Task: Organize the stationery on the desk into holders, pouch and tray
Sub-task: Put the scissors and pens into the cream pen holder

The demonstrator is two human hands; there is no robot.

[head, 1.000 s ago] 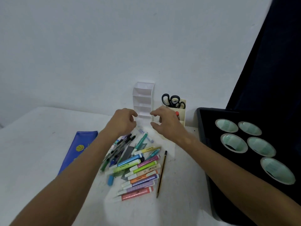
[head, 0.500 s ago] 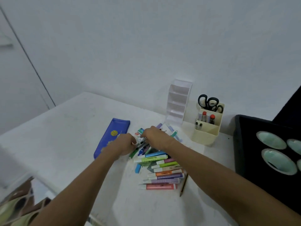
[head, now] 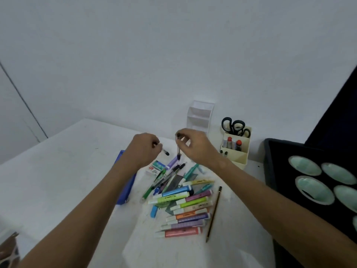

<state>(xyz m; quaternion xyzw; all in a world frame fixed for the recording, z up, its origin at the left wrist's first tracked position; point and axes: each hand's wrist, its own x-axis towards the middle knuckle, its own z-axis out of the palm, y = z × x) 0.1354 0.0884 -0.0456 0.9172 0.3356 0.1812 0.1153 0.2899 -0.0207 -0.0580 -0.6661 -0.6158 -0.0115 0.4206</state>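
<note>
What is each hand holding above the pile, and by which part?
Each holds a pen: right hand pinches its pen by the top end; left hand grips another near its rear.

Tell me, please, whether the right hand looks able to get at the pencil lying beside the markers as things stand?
Probably not at once: the pencil lies uncovered at the right edge of the marker pile under the right forearm, but the right hand is raised and already pinches a pen, which it would need to drop first.
</note>
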